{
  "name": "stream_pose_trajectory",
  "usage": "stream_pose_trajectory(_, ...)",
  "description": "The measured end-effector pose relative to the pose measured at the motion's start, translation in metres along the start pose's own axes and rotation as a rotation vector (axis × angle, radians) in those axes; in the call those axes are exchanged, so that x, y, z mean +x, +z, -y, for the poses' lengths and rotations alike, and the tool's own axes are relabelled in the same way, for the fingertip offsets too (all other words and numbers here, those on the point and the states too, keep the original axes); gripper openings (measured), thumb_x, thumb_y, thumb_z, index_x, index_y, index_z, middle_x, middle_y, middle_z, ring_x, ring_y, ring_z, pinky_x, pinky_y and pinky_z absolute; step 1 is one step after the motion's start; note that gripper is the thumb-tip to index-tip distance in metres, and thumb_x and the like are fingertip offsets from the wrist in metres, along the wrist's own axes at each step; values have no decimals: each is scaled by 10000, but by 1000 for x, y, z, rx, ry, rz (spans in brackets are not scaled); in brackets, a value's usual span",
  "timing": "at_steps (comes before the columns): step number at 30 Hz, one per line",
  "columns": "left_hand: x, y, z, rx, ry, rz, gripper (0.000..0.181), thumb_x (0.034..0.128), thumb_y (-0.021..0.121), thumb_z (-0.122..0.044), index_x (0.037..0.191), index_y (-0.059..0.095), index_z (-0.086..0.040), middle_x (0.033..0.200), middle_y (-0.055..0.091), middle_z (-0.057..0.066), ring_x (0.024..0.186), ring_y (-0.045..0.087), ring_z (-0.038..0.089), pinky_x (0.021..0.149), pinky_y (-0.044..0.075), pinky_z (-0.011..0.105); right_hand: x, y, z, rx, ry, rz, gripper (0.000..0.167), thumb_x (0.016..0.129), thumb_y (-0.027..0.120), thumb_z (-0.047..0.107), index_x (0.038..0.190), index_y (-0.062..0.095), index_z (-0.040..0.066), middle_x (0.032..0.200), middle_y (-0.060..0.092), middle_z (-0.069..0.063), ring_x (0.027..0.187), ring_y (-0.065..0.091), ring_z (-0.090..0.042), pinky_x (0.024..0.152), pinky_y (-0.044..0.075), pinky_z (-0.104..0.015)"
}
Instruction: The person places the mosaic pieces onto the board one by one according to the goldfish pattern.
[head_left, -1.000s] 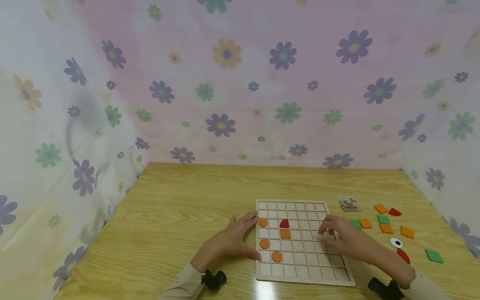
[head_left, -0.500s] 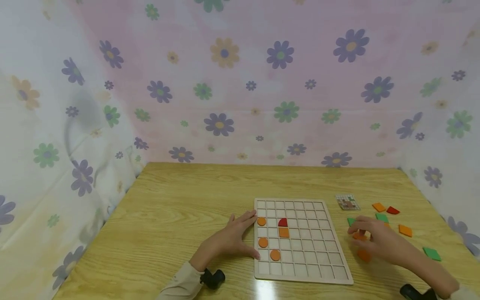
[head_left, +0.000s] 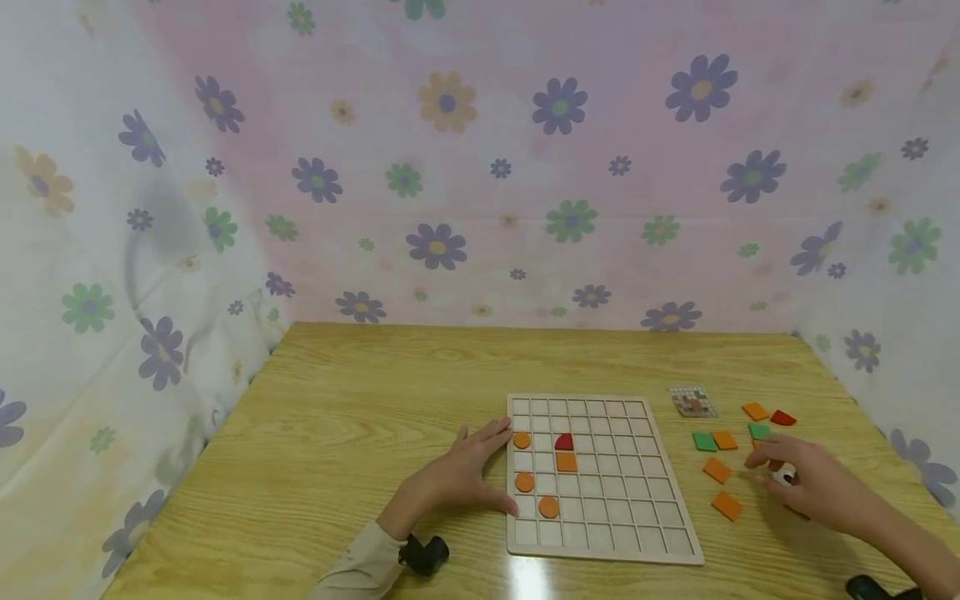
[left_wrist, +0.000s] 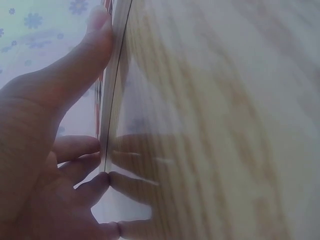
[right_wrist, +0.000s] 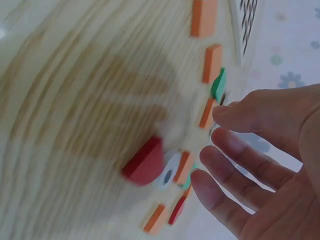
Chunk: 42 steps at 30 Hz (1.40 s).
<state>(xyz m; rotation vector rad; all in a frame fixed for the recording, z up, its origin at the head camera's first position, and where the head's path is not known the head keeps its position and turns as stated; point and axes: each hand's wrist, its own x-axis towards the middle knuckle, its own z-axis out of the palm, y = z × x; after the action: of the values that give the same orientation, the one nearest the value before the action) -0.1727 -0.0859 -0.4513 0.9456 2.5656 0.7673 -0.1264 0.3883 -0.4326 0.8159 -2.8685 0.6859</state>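
My left hand [head_left: 465,475] rests at the left edge of a wooden grid board [head_left: 615,508], fingers spread and thumb touching the rim. Three orange discs [head_left: 549,507], a red quarter-circle tile [head_left: 564,442] and an orange square tile [head_left: 566,462] lie in the board's cells. Right of the board, my right hand [head_left: 821,483] hovers over loose tiles with fingers loosely bent and nothing between them. In the right wrist view, a red quarter-circle tile [right_wrist: 146,164] and a white eye disc [right_wrist: 169,170] lie near the fingertips; the hand partly hides them in the head view.
Loose orange square tiles [head_left: 717,470], green tiles [head_left: 703,442] and another red quarter-circle tile [head_left: 783,417] are scattered on the wooden table [head_left: 375,392]. A small pattern card [head_left: 692,402] lies behind the board. Flowered cloth [head_left: 487,192] surrounds the table.
My right hand has moved right, off the board's right side, past two orange square tiles and over the loose tiles farther right. The left hand has stayed at the board's edge.
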Motion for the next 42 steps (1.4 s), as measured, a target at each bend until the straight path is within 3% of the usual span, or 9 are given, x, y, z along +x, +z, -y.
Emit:
stream_pose_trajectory(7,0,-1,0,9,2,-4,1054,709,739,-580,1506,255,-90,1576,145,19,1435,121,190,1129,21,539,-11,0,-14,-48,48,-8,286,706,750,-54,867,683,172,864,588,49,729,506,29,458,399,-213)
stream_pose_trajectory(14,0,-1,-2,-5,-11,3,1051,708,749,-567,1506,257,-91,1576,145,13,1436,115,185,1134,13,525,-15,-1,-21,-51,54,10,292,686,716,-106,825,699,150,877,600,-59,626,452,55,458,325,-197)
stream_pose_trajectory(21,0,0,-1,-3,-10,1,1055,702,750,-571,1506,260,-95,1576,145,8,1436,116,180,1133,16,529,-15,0,-32,-70,29,-33,297,650,746,-115,761,705,157,810,590,39,657,529,32,471,452,-207)
stream_pose_trajectory(24,1,1,1,-1,-7,0,1056,701,747,-575,1507,257,-100,1576,140,4,1436,112,175,1131,15,533,-15,1,-35,-109,35,-61,271,644,763,-96,755,709,145,794,593,47,649,526,36,476,450,-205)
stream_pose_trajectory(30,0,1,1,2,0,1,1056,704,750,-567,1507,253,-92,1577,139,10,1437,108,180,1126,20,550,-14,8,-30,-127,90,-118,129,714,793,39,754,703,121,703,509,192,570,441,66,454,403,-208)
stream_pose_trajectory(34,0,2,1,0,4,1,1055,708,744,-571,1509,248,-96,1577,138,8,1437,108,185,1127,22,547,-13,8,-20,-71,143,-82,92,757,783,100,815,711,96,725,531,175,580,485,57,473,447,-211)
stream_pose_trajectory(38,1,2,2,0,9,-3,1054,710,739,-576,1509,246,-97,1576,137,14,1437,110,194,1128,27,546,-10,8,-17,-16,76,-27,214,710,780,-9,903,701,41,777,532,124,616,468,49,471,444,-204)
stream_pose_trajectory(42,0,1,1,-7,15,-2,1048,715,750,-555,1508,247,-90,1576,139,24,1437,113,199,1124,26,556,-7,13,-17,-9,-12,-39,310,639,756,-128,896,700,36,746,501,126,627,418,49,446,402,-196)
